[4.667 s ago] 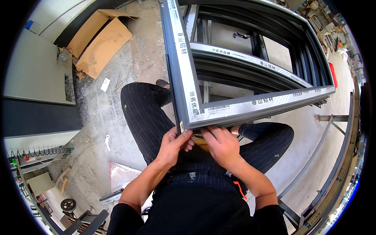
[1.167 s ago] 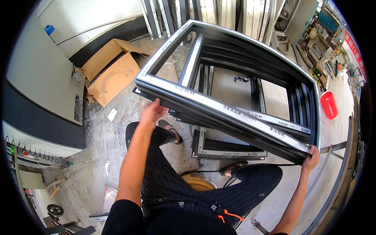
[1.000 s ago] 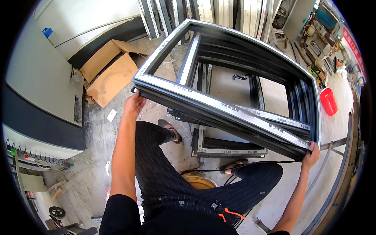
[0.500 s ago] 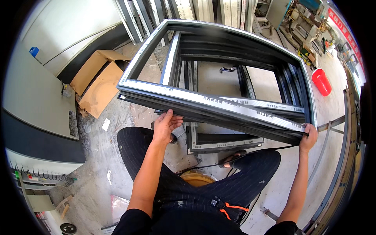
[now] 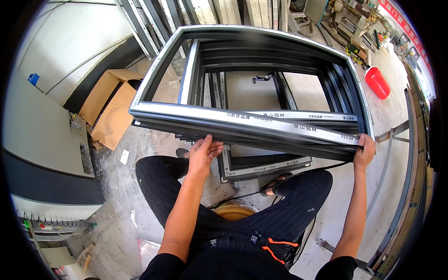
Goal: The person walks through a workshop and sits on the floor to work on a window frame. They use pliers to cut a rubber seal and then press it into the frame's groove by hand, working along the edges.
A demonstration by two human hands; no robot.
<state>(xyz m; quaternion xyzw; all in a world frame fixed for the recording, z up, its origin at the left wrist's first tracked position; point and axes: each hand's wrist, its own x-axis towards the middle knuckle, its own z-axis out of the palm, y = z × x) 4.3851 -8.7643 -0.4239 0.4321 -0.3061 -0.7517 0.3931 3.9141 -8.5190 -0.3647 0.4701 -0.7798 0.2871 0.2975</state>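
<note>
A stack of dark metal window frames, faced with silvery printed film, lies tilted in front of me. At the near edge of the top frame, my left hand is palm up with loosely curled, parted fingers; its thumb tip is at the frame's underside. My right hand is closed at the near right corner, with a thin black rubber strip pinched there against the frame. The strip trails down to the left toward my legs. Fingers behind the corner are hidden.
Below the stack is another frame. A yellowish round bucket stands between my legs. Orange-handled pliers lie at my lap. An open cardboard box sits left, a red bucket right, and metal profiles lean behind.
My left hand has slid a little to the right along the frame's near edge. My right hand stays at the corner. The whole view has shifted slightly.
</note>
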